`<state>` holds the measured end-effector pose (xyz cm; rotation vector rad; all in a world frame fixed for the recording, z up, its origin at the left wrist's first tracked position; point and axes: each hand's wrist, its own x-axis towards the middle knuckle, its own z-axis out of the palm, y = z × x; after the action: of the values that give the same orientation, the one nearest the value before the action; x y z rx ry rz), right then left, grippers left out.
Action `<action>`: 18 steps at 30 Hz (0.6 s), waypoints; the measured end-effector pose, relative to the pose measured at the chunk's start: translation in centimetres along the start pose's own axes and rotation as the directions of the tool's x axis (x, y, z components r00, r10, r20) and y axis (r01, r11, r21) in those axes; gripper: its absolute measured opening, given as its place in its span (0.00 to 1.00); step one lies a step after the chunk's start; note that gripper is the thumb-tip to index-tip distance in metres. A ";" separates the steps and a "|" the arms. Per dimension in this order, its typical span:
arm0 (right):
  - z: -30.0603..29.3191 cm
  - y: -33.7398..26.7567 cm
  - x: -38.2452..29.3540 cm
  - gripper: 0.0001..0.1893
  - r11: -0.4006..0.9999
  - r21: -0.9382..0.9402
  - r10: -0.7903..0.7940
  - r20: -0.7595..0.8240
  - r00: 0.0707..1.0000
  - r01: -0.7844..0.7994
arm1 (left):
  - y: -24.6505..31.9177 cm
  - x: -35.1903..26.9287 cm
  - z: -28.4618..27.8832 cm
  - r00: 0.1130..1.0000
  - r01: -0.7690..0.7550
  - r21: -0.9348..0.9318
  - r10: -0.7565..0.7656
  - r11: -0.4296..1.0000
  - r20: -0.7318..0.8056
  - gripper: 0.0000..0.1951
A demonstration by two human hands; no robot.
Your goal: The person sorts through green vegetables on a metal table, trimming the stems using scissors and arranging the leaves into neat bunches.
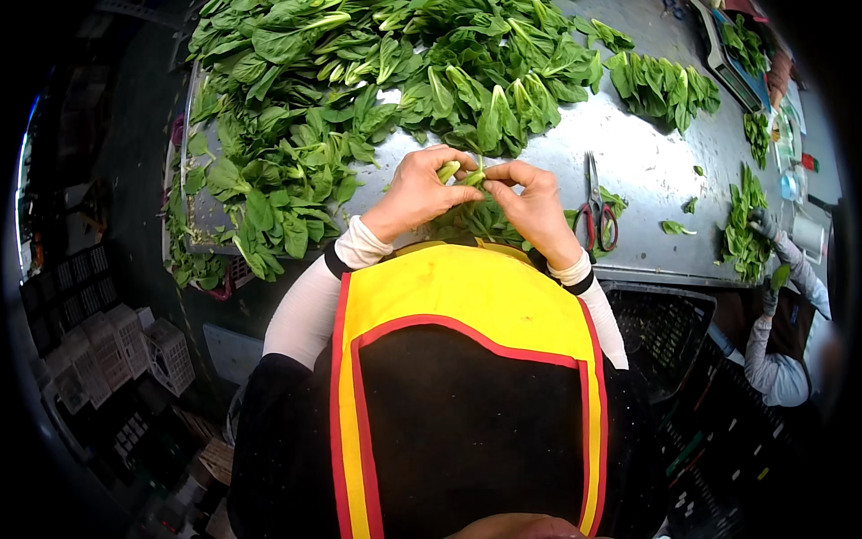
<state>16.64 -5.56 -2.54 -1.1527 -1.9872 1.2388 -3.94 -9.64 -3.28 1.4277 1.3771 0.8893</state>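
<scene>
In front of my chest, my left hand (424,185) is closed around pale stems of leafy greens (448,171), whose leaves hang below between my wrists. The thumb and fingertips of my right hand (528,195) pinch at the base of a stem (475,178) beside the left thumb. Just right of my right hand lies a pair of scissors (591,209) with red and black handles, blades pointing away from me. Beyond my hands a large heap of leafy greens (465,81) covers the far part of the metal table (646,175).
Another pile of greens (283,182) reaches the left table edge. A sorted row of greens (663,87) lies at the back right, near a scale (731,57). At far right a co-worker's gloved hand (764,222) touches more greens (744,229). A black crate (663,337) stands below the table edge.
</scene>
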 end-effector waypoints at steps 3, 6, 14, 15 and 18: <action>-1.6 0.0 0.2 0.09 0.853 -0.518 -0.015 0.105 0.994 0.068 | -0.2 0.0 -0.2 1.000 0.010 0.128 -0.013 0.992 0.027 0.15; -4.4 1.1 0.5 0.10 0.739 -0.668 0.161 0.305 0.939 0.090 | -1.3 -0.5 -0.8 1.000 -0.002 0.151 0.002 0.989 -0.001 0.13; -3.5 2.9 7.6 0.16 0.979 -0.194 0.047 -0.103 0.994 -0.067 | -1.9 0.2 -0.8 0.955 0.291 -0.470 -0.278 0.833 0.099 0.11; -2.6 3.7 8.5 0.16 0.984 -0.161 0.044 -0.161 0.986 -0.070 | -2.5 0.5 -0.5 0.948 0.313 -0.519 -0.295 0.795 0.119 0.11; -0.2 4.2 9.8 0.20 0.771 -0.635 -0.091 -0.187 0.978 -0.049 | -1.8 -0.2 -0.3 0.949 0.279 -0.662 -0.304 0.696 0.080 0.10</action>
<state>13.53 3.97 -6.23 -1.4861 -2.3118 0.3740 -4.79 -9.94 -4.84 0.6153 1.0932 1.0535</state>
